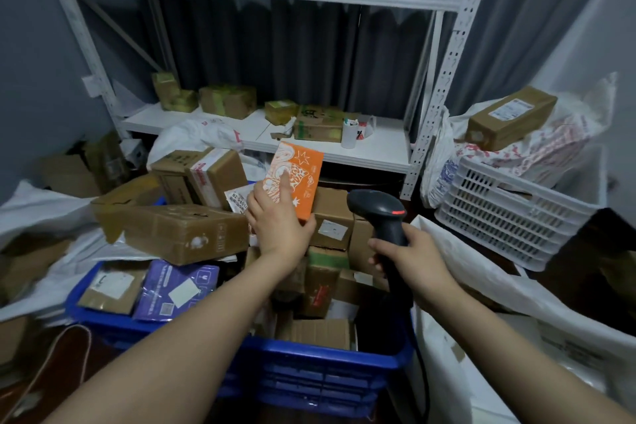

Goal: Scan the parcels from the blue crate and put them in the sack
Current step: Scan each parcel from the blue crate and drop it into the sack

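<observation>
My left hand grips an orange parcel with white drawings, held upright above the blue crate. The forefinger lies along its face and the thumb hooks its lower right corner. My right hand holds a black barcode scanner by its handle, a red light showing on its head, just right of the parcel. The crate holds several cardboard boxes and a purple mailer. The white sack stands open at the right of the crate.
Brown boxes are piled behind the crate. A white shelf rack carries small boxes and a cup. A white slatted crate with bags and a box stands at the right. More white sacks lie at the left.
</observation>
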